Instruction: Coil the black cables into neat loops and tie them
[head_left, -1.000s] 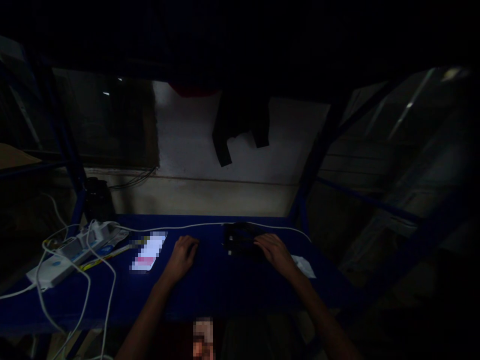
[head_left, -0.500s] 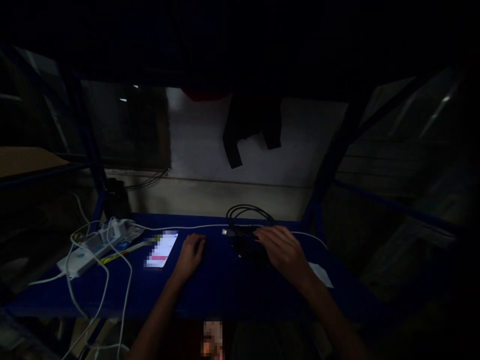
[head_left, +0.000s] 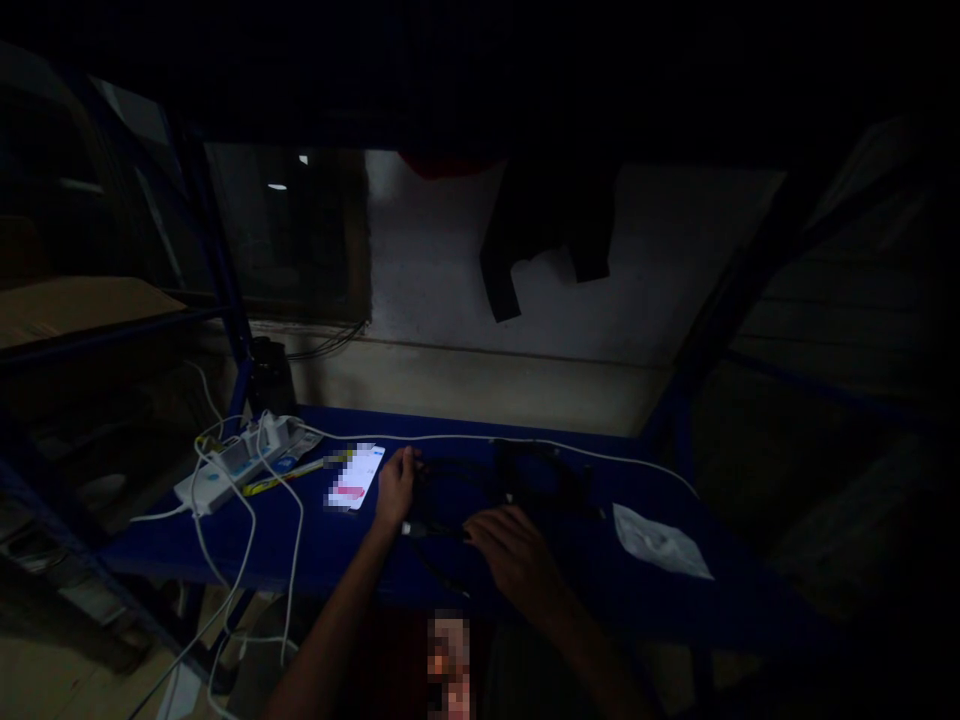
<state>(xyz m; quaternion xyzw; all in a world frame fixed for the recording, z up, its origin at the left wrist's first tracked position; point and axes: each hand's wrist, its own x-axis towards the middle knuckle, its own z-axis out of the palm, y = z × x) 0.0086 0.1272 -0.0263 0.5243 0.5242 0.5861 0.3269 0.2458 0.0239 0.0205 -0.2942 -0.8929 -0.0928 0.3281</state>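
A black cable lies looped over the blue shelf, ending in a plug with a pale metal tip that points left. My left hand is closed on one side of the loop, beside the lit phone. Just behind the plug, my right hand pinches the cable; its fingertips are partly dark. More black cable or a dark item lies behind my right hand, too dim to make out.
A white power strip with tangled white cords sits on the left of the blue shelf. A yellow strip lies beside it. At right is a white packet. Blue uprights frame both sides.
My right hand has come left and nearer with the cable's plug end. My left hand, previously empty on the shelf, has closed on the cable. The view has shifted, exposing the white packet.
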